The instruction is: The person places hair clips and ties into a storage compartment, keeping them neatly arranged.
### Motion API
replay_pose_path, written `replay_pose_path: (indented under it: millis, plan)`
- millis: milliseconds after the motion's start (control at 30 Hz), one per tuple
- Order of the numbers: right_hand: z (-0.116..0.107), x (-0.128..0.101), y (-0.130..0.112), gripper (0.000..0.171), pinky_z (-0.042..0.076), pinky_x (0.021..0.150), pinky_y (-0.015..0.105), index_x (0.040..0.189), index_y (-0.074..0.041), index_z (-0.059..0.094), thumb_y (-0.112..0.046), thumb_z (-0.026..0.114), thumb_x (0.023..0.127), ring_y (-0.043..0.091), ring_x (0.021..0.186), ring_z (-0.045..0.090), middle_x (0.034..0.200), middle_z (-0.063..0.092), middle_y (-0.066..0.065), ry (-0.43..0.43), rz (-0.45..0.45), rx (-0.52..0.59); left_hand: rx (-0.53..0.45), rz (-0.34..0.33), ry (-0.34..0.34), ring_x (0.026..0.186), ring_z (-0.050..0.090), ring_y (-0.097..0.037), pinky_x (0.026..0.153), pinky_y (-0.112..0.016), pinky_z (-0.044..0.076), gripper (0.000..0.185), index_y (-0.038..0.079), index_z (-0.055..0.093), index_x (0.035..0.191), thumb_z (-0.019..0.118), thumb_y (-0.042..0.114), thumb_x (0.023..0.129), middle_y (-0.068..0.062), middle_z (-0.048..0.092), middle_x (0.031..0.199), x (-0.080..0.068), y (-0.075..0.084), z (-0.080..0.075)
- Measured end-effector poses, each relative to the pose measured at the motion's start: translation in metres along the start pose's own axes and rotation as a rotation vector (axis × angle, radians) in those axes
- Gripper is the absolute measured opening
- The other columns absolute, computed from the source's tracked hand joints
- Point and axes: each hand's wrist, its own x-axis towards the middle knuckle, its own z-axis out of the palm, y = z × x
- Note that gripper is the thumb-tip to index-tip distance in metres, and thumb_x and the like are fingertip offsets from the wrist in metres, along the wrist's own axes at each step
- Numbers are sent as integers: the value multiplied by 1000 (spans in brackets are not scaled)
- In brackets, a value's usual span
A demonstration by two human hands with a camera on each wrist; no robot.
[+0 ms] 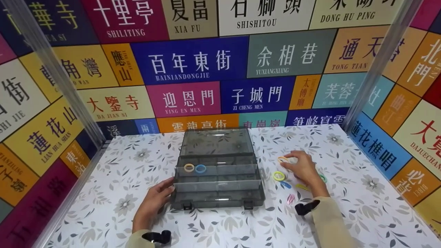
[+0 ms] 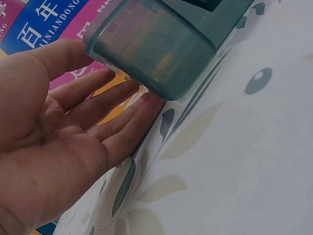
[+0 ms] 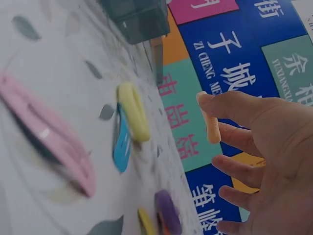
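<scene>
- Firstly, from my distant post I see the left hand (image 1: pixel 155 202): its fingers are extended, their tips touch the left side of the box (image 1: pixel 220 202), and they do not close around it.
- In the middle, the box rests on the table (image 1: pixel 103 213), grey and see-through, with its lid (image 1: pixel 216 143) turned back, away from the person.
- Within it, toward the left, I find a tan tie (image 1: pixel 185 167) and then a blue tie (image 1: pixel 201 172), both at the rear divider (image 1: pixel 237 169); whether behind it, I cannot tell.
- Right of the box, a yellow tie (image 3: pixel 133 111) lies with a blue clip (image 3: pixel 121 142) just beside it.
- Nearer to the person lies a pink clip (image 3: pixel 49 134).
- Next, the right hand (image 1: pixel 303 168) pinches an orange tie (image 3: pixel 210 122) between thumb and forefinger; I see this tie above the table, right of the box.
- Near that wrist I notice a yellow clip (image 1: pixel 302 186), partly hidden.
- Farthest right, a green tie (image 1: pixel 322 177) shows partly behind the same hand.
</scene>
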Motion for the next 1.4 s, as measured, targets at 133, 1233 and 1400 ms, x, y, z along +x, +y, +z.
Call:
replay_pose_path:
  millis: [133, 1233, 1400]
  plan:
    - [1, 2, -16, 46, 26, 119, 63, 127, -3, 67, -31, 74, 91, 46, 146, 31, 153, 42, 24, -7, -31, 9, -9, 4, -5, 144, 43, -36, 115, -56, 41, 48, 8, 49, 148, 57, 14, 101, -17, 45, 156, 0, 1, -1]
    - [91, 37, -150, 33, 47, 106, 53, 109, -10, 76, -30, 81, 84, 35, 125, 57, 133, 62, 15, -181, -295, -56, -21, -26, 6, 143, 45, -36, 114, -55, 42, 49, 9, 49, 148, 58, 16, 101, -16, 44, 157, 0, 0, -2]
    - [101, 43, -163, 32, 48, 105, 51, 110, -13, 76, -32, 80, 85, 32, 125, 57, 131, 62, 11, -216, -283, -66, -27, -46, 0, 144, 42, -36, 115, -56, 41, 49, 8, 49, 148, 57, 16, 101, -15, 43, 157, 2, 2, -1]
